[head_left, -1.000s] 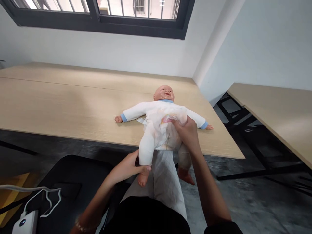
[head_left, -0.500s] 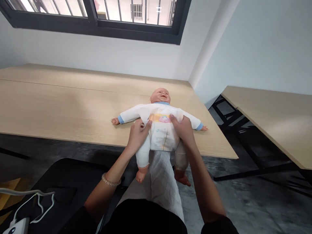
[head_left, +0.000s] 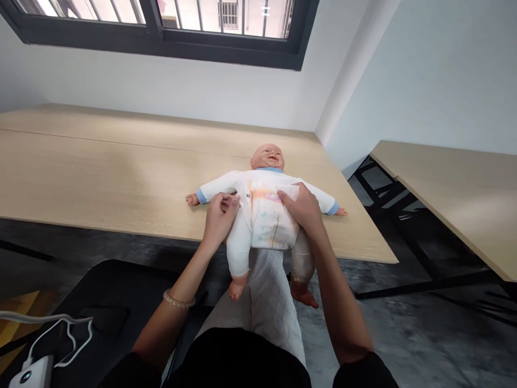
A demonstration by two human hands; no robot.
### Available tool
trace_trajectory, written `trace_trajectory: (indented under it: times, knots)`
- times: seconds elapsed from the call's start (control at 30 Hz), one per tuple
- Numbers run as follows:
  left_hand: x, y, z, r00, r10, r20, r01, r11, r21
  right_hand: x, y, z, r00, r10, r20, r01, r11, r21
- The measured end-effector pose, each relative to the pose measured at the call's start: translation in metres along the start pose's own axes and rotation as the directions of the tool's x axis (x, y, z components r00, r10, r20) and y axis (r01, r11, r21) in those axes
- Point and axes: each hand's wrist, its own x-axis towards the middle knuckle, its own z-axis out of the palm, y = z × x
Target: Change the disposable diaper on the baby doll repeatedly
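A baby doll in a white outfit with blue cuffs and collar lies on its back, legs hanging over the table's front edge. A white diaper with an orange and pink printed waistband covers its lower body. My left hand, beside the doll's hip, has thumb and fingers pinched at the diaper's side edge, which looks pulled outward. My right hand grips the opposite side of the waistband, its thumb lying on the printed front. Behind that hand, the fingers are partly hidden.
The doll rests on a light wooden table against the wall, under a barred window. A second table stands at the right. A black chair is at lower left, with a white power bank and cable nearby.
My left hand has moved left, off the diaper's front to its side, drawing the edge outward. My right hand stays on the waistband. The view has shifted slightly.
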Motion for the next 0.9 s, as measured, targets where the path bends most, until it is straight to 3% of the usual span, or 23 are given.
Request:
trace_trajectory:
  times: [0.07,0.13,0.17,0.23,0.3,0.37,0.43,0.5,0.57,0.7,0.8,0.9]
  knots:
    - [-0.010,0.015,0.003,0.964,0.241,-0.116,-0.216,0.957,0.193,0.003,0.003,0.001,1.000,-0.014,-0.014,0.015,0.997,0.076]
    - [-0.022,0.034,0.010,0.866,0.490,-0.097,-0.428,0.829,0.360,0.005,0.006,0.003,0.999,-0.025,-0.033,0.030,0.984,0.176]
    - [-0.027,0.044,0.014,0.817,0.576,-0.023,-0.520,0.754,0.403,0.006,0.007,0.003,0.999,-0.027,-0.040,0.036,0.973,0.230]
    - [-0.035,0.058,0.025,0.728,0.645,0.231,-0.674,0.611,0.416,0.006,0.010,0.003,0.999,-0.031,-0.039,0.043,0.941,0.335]
    - [-0.037,0.064,0.036,0.686,0.566,0.457,-0.727,0.550,0.411,0.004,0.015,0.001,0.999,-0.040,-0.020,0.044,0.900,0.434]
    - [-0.036,0.064,0.044,0.689,0.441,0.576,-0.714,0.548,0.435,0.001,0.023,-0.005,1.000,-0.024,-0.005,0.023,0.858,0.514]
    - [-0.033,0.062,0.049,0.703,0.357,0.615,-0.690,0.552,0.468,-0.005,0.037,-0.013,0.998,0.026,-0.054,0.007,0.842,0.540]
    - [-0.032,0.062,0.051,0.715,0.320,0.622,-0.674,0.553,0.490,-0.010,0.056,-0.023,0.987,0.063,-0.149,0.015,0.880,0.475]
    - [-0.032,0.065,0.053,0.729,0.295,0.618,-0.657,0.555,0.510,-0.015,0.077,-0.032,0.984,0.022,-0.176,0.035,0.948,0.316]
    - [-0.031,0.072,0.064,0.743,0.253,0.619,-0.640,0.539,0.548,-0.019,0.110,-0.039,0.992,-0.120,-0.036,0.119,0.993,-0.027]
    - [-0.026,0.071,0.070,0.740,0.251,0.624,-0.645,0.526,0.554,-0.021,0.119,-0.035,0.989,-0.129,0.074,0.138,0.983,-0.119]
    - [-0.021,0.067,0.072,0.721,0.267,0.640,-0.667,0.519,0.535,-0.024,0.121,-0.030,0.991,-0.110,0.072,0.121,0.977,-0.174]
